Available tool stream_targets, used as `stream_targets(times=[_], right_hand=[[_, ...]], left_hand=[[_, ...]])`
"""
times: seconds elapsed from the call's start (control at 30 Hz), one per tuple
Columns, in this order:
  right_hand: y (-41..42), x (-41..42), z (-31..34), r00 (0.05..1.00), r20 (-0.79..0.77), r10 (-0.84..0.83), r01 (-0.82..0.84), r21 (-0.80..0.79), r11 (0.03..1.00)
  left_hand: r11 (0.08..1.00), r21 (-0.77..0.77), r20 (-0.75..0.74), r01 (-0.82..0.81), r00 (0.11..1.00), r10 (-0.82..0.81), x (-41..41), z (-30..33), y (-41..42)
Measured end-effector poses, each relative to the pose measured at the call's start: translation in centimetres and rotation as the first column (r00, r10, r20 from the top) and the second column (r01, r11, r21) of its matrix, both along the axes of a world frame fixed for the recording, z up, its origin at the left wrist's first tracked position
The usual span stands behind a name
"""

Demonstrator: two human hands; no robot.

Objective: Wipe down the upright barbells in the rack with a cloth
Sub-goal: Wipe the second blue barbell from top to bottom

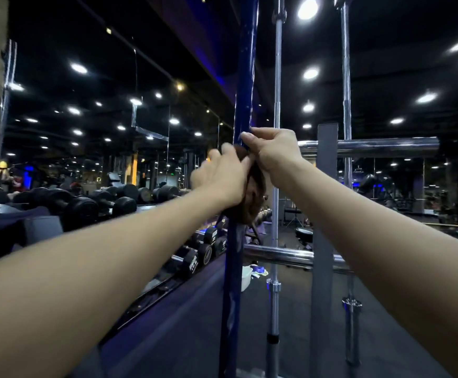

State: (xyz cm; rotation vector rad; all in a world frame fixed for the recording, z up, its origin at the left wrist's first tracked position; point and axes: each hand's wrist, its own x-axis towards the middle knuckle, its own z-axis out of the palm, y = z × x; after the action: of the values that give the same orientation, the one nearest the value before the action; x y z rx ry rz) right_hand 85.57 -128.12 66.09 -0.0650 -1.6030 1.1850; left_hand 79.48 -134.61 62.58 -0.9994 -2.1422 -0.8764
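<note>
Along the left side of the head view, we are looking past a long dumbbell rack [129, 200], its black dumbbells lining up under a mirrored wall that is reflecting the ceiling lights. A white basin [245, 276] is sitting on the dark floor behind the bars, with pale rags just beside it. Two chrome crossbars [386, 147] of the rack are running sideways, one at hand height and one lower, and a grey rack post [324, 241] is standing between the two chrome barbells. The nearer chrome barbell [277, 77] is rising just right of our hands, partly hidden behind our right wrist; the farther chrome barbell [346, 77] is standing well to the right.

Straight ahead, the blue barbell [243, 91] is standing upright, and we are working on it with both hands. Our left hand [221, 178] is curling round a brown cloth [252, 197], pressing it against the blue bar; the cloth is bunching out below the palm and between the two hands. Our right hand [273, 152] is gripping the same bar just above and touching the cloth, its thumb and fingers curling round the shaft. Both forearms are reaching in from the bottom corners and covering much of the floor.
</note>
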Motion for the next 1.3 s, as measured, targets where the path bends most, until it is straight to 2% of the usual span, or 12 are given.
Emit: stream_targets(times=[0.07, 0.17, 0.3, 0.4, 0.57, 0.63, 0.7, 0.8, 0.93, 1.13, 1.2, 1.3], right_hand=[[0.1, 0.2, 0.1, 0.999, -0.004, 0.049, -0.049, -0.001, 0.999], [0.2, 0.0, -0.6, 0.991, -0.034, 0.131, -0.131, -0.026, 0.991], [-0.4, 0.1, -1.4, 0.996, -0.029, 0.084, -0.085, -0.026, 0.996], [-0.8, 0.4, -1.1, 0.999, 0.041, -0.003, 0.004, -0.017, 1.0], [0.0, 0.0, 0.1, 0.99, 0.082, -0.118, 0.115, 0.047, 0.992], [0.3, -0.1, 0.1, 0.995, 0.077, -0.07, 0.068, 0.023, 0.997], [0.4, -0.3, -0.3, 0.998, 0.064, 0.01, -0.008, -0.024, 1.0], [0.2, -0.6, -0.7, 0.999, 0.034, 0.02, -0.018, -0.039, 0.999], [0.0, -0.6, -0.6, 0.998, 0.049, -0.037, 0.039, -0.04, 0.998], [0.7, -0.7, -0.7, 0.999, 0.01, -0.043, 0.043, 0.022, 0.999], [0.8, -0.9, -0.9, 1.0, -0.012, -0.026, 0.026, 0.017, 1.0], [0.8, -1.3, -1.9, 0.997, -0.064, 0.051, -0.054, -0.05, 0.997]], left_hand=[[1.0, 0.022, 0.013, 0.013, 1.0, -0.013, -0.1, 0.8, 0.1], [1.0, 0.01, 0.007, 0.019, 1.0, -0.019, -0.4, -2.8, -0.2], [0.996, -0.084, 0.061, 0.029, 0.998, -0.024, -0.3, -6.6, -0.6], [0.993, -0.115, 0.059, 0.028, 0.998, -0.021, -0.4, -5.3, -0.8], [0.998, 0.039, 0.04, 0.048, 0.998, -0.049, -0.2, 1.2, -0.2], [0.998, 0.045, 0.037, 0.043, 0.998, -0.045, -0.2, 0.3, -0.1], [1.0, 0.004, 0.021, 0.031, 0.999, -0.031, -0.2, -3.4, -0.4], [0.995, -0.087, 0.05, 0.043, 0.998, -0.038, -0.2, -8.5, -1.1], [0.986, -0.167, 0.049, 0.023, 0.999, -0.015, -0.3, -8.2, -1.0], [0.998, 0.007, 0.037, 0.058, 0.998, -0.058, -0.7, -0.6, -0.3], [0.996, 0.039, 0.055, 0.076, 0.995, -0.078, -1.0, -0.5, 0.0], [0.997, 0.009, 0.039, 0.074, 0.996, -0.075, -1.0, -4.0, -0.1]])
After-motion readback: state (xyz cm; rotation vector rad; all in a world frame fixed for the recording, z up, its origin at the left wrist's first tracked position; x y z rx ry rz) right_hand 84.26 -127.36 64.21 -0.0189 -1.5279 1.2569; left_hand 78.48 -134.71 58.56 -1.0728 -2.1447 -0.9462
